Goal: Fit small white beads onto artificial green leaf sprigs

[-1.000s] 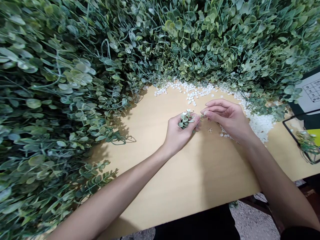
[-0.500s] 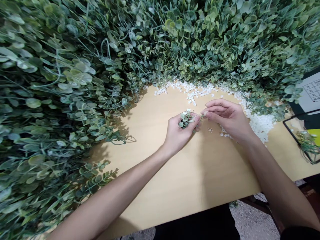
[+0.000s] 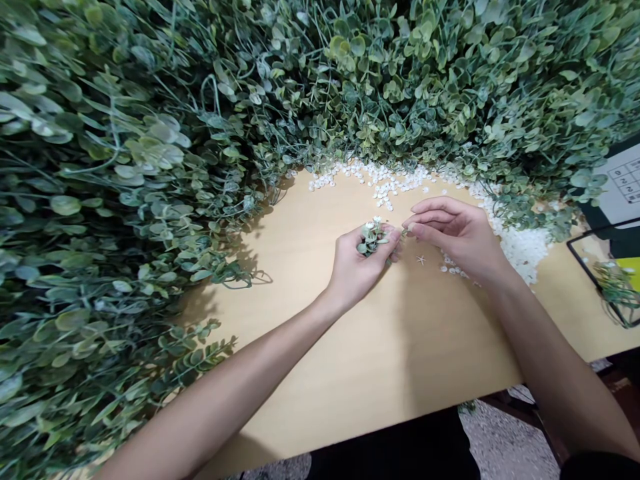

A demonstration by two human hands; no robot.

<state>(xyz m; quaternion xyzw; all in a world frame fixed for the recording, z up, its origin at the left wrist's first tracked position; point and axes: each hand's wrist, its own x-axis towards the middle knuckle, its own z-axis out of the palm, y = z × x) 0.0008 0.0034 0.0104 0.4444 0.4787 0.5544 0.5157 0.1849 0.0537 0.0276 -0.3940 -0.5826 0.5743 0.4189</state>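
Note:
My left hand (image 3: 361, 257) is closed around an artificial leaf sprig (image 3: 371, 239) with small white blossoms among its leaves. Thumb and forefinger of my right hand (image 3: 453, 233) are pinched together close to the left fingertips. Between them is a small pale-and-green piece that looks like a tip of the sprig; its exact shape is too small to tell. Below the fingertips a little star-shaped piece (image 3: 421, 260) lies on the table (image 3: 320, 360). Tiny white flower pieces (image 3: 453, 269) are scattered beside it, partly under my right hand.
Dense artificial greenery (image 3: 350, 80) is piled along the back and left side. A heap of white flower pieces (image 3: 525, 250) lies at the right, more along the greenery's edge. Far right are a black-rimmed tray (image 3: 583, 263) with sprigs and a printed sheet (image 3: 625, 180).

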